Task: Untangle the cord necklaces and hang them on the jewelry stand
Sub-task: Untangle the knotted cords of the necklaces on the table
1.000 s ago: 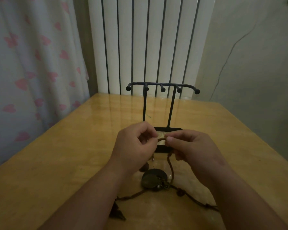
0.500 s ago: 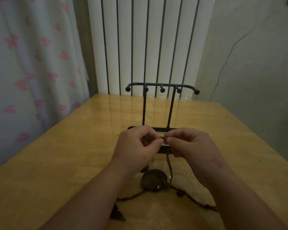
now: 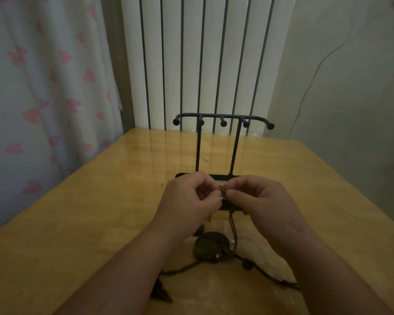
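A black metal jewelry stand (image 3: 223, 118) with several knobbed hooks stands on the wooden table (image 3: 77, 223), its hooks bare. Just in front of its base, my left hand (image 3: 189, 201) and my right hand (image 3: 262, 203) meet fingertip to fingertip, both pinching a small knot of brown cord (image 3: 223, 190). From the knot a cord strand (image 3: 233, 226) drops to a dark round pendant (image 3: 210, 245) lying on the table between my forearms. More cord with beads (image 3: 247, 263) trails right, and a dark tassel-like end (image 3: 160, 292) lies by my left forearm.
A white ribbed radiator (image 3: 203, 60) rises behind the table's far edge. A curtain with pink hearts (image 3: 43, 87) hangs to the left, and a pale wall (image 3: 350, 76) stands to the right.
My two hands have drawn closer together around the knot, and the short stretch of cord seen between them earlier is now almost hidden by the fingertips.
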{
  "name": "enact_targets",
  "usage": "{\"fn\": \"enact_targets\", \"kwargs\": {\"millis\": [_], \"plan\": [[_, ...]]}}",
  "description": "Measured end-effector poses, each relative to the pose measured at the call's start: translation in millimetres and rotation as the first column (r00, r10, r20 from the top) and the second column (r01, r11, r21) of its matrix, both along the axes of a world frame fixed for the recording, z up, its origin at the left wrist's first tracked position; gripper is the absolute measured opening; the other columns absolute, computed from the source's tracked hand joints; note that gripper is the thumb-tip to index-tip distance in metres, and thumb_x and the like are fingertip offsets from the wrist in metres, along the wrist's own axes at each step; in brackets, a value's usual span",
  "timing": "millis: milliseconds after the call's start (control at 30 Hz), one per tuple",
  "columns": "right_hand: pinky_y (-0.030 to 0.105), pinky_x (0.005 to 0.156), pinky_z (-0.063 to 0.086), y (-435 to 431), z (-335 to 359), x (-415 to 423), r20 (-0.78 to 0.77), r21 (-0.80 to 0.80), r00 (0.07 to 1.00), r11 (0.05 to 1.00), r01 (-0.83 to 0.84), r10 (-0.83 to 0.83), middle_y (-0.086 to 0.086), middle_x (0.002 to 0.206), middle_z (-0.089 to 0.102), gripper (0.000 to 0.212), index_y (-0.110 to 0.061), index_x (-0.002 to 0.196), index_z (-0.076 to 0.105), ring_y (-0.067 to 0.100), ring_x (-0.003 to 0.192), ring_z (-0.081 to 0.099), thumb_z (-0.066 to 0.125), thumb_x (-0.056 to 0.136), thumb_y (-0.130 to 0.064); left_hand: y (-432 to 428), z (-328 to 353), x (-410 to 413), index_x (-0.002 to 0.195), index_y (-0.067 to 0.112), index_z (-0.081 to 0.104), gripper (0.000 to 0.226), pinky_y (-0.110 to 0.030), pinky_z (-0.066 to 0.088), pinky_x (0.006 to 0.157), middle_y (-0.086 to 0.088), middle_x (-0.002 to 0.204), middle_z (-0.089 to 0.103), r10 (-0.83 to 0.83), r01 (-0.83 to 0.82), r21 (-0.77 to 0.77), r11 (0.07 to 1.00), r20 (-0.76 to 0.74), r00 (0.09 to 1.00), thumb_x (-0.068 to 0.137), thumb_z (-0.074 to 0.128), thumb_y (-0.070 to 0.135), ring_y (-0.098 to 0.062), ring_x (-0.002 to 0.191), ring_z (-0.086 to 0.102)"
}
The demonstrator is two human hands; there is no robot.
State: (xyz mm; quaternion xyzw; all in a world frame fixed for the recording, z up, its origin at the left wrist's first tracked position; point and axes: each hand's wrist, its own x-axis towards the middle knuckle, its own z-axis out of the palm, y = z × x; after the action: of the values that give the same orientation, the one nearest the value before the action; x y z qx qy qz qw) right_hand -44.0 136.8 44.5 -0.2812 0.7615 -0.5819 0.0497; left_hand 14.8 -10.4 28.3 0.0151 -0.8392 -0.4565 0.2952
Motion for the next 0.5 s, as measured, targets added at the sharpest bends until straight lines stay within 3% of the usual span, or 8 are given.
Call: {"fn": "enact_targets", "kwargs": {"millis": [100,200,333,500], "plan": [[0.013,0.063,0.051,-0.1,0.0,1.2,-0.027,0.009,1.000,1.000,-0.002,0.002,-0.008,0.082,0.072,0.012,-0.026,0.086,0.071,0.002,0.077,0.067,0.064,0.089,-0.017,-0.1,1.2,0.7,0.074,0.029,0.063,0.020,-0.011,0.043,0.052,0.011,0.063,0.058,-0.018,0.019,0.016,1.000,-0.009,1.000,0.084,0.067,0.012,0.001,0.059,0.054],[0.027,0.071,0.058,0.1,-1.0,-0.2,-0.160,0.101,0.987,0.994,0.047,-0.030,-0.005,0.082,0.071,0.009,-0.032,0.087,0.069,0.008,0.079,0.067,0.063,0.088,-0.024,-0.6,1.8,1.1,0.073,0.029,0.061,0.021,-0.012,0.042,0.052,0.010,0.064,0.057,-0.029,0.029,0.003,1.000,-0.010,1.000,0.085,0.066,0.012,0.001,0.058,0.052],[0.012,0.060,0.047,3.1,2.4,1.4,-0.361,0.205,0.932,0.974,0.093,-0.013,-0.015,0.070,0.060,0.016,-0.041,0.079,0.062,-0.002,0.069,0.056,0.062,0.086,-0.026,-1.9,0.1,0.4,0.075,0.030,0.059,0.022,-0.013,0.042,0.053,0.010,0.066,0.056,-0.053,0.053,-0.022,0.998,0.012,0.999,0.086,0.065,0.012,0.000,0.060,0.051],[0.012,0.059,0.046,6.1,5.3,1.8,-0.488,0.333,0.871,0.935,0.124,0.058,-0.020,0.075,0.057,0.019,-0.045,0.078,0.057,-0.006,0.082,0.053,0.065,0.084,-0.028,-3.0,-1.6,-2.2,0.073,0.033,0.056,0.026,-0.013,0.040,0.054,0.011,0.068,0.053,-0.079,0.084,-0.100,0.991,0.056,0.995,0.085,0.064,0.011,0.000,0.061,0.050]]}}
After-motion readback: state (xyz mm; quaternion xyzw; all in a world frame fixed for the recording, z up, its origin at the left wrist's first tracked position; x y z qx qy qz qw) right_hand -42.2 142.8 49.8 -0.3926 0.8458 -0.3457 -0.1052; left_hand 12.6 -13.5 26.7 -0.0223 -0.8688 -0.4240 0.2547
